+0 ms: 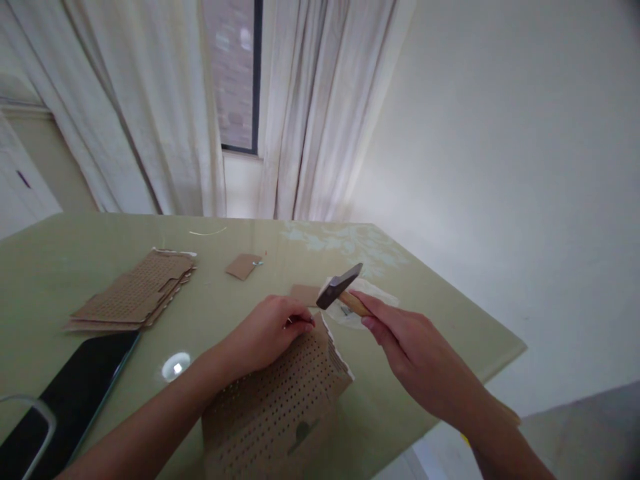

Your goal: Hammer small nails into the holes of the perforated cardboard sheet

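My right hand is closed round the wooden handle of a small hammer, whose dark metal head is raised just above my left hand. At the top corner of a stack of perforated brown cardboard sheets, my left hand pinches with thumb and fingertips. What sits in that pinch is too small to make out; it may be hidden by the fingers. Behind the hammer lies a clear plastic bag with small metal pieces inside. A plain brown cardboard piece is beside the bag.
Another stack of perforated cardboard lies on the left of the pale green table. A small cardboard square is farther back. A dark flat panel and a grey curved tube are at lower left. The table's edge runs along the right.
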Tool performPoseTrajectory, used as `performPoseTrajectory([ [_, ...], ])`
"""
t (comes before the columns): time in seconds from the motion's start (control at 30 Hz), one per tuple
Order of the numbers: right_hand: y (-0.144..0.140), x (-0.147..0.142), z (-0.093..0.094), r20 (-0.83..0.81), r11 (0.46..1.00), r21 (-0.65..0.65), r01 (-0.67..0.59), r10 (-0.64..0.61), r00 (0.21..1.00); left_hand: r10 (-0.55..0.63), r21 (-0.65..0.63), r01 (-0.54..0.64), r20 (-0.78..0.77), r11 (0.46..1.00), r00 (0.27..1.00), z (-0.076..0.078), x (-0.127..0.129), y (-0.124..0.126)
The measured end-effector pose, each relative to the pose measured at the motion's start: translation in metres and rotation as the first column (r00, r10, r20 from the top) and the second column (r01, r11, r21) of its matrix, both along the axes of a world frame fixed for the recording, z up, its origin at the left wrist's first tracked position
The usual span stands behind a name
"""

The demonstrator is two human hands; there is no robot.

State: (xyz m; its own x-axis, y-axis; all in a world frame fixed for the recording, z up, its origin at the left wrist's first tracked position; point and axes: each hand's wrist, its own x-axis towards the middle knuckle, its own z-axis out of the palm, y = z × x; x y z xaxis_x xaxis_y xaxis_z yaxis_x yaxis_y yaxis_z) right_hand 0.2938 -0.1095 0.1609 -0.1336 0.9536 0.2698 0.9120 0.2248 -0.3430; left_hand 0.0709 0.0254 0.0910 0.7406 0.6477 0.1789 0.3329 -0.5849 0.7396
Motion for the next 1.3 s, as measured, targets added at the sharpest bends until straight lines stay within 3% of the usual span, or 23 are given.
performPoseTrajectory([
  [0.2, -0.004, -0.016, 0.002, 0.192, 1.0, -0.029, 0.007, -0.001, 0.981, -0.04, 0.039, 0.039, 0.019, 0.998, 0.999, 0.0, 0.001, 0.0],
  [0.33, -0.007, -0.02, -0.004, 0.103, 0.998, 0.05, 0.023, -0.028, 0.994, -0.031, 0.041, 0.031, 0.003, 0.999, 1.0, -0.001, 0.0, 0.0],
  [0.5, -0.011, -0.021, -0.016, 0.15, 0.997, -0.028, 0.069, -0.064, 0.987, -0.043, 0.101, 0.045, -0.022, 0.994, 0.999, -0.001, 0.0, -0.001],
  [0.67, -0.015, -0.024, -0.016, 0.08, 0.993, 0.059, 0.101, -0.105, 0.991, -0.023, 0.125, 0.028, -0.046, 0.992, 0.999, 0.001, 0.0, -0.004],
  [0.8, -0.014, -0.026, -0.021, 0.184, 0.993, -0.03, 0.114, -0.106, 0.977, -0.002, 0.142, 0.013, -0.076, 0.99, 0.997, 0.003, 0.001, -0.006],
  [1.0, -0.017, -0.024, -0.029, 0.16, 0.984, 0.082, 0.156, -0.167, 0.973, -0.01, 0.131, 0.017, -0.056, 0.991, 0.998, 0.004, 0.001, -0.007],
  [1.17, -0.016, -0.025, -0.038, 0.248, 0.989, -0.04, 0.143, -0.129, 0.96, -0.016, 0.068, 0.02, -0.068, 0.997, 0.998, -0.001, -0.001, -0.007],
  [1.3, -0.017, -0.027, -0.042, 0.232, 0.986, 0.006, 0.169, -0.165, 0.959, -0.031, 0.084, 0.037, -0.069, 0.996, 0.997, -0.001, 0.0, -0.008],
])
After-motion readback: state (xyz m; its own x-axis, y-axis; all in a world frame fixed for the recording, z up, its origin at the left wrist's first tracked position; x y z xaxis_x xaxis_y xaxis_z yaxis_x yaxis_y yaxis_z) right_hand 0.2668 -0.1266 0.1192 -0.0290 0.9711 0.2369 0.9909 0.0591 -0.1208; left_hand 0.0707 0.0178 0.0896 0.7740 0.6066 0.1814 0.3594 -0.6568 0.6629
